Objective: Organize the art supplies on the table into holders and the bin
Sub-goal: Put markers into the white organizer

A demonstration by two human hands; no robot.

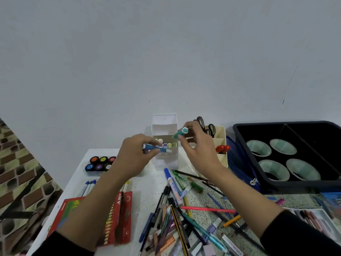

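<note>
My left hand [135, 154] pinches a blue marker [156, 149] held level in front of the clear marker holder [164, 133]. Several pastel-capped markers [167, 144] stand inside that holder. My right hand [196, 145] pinches a teal marker [180, 132] at the holder's upper right side. A cream pen holder [220, 143] to the right contains black scissors [206, 126] and an orange marker [222, 148]. A pile of loose pens and pencils [184, 209] covers the table in front of me.
A black bin [287, 152] holding tape rolls stands at the right. Paint pots in a tray [100, 163] sit at the left, with a red pencil pack [118, 218] nearer me. A blue pouch [239, 163] leans between the cream holder and the bin.
</note>
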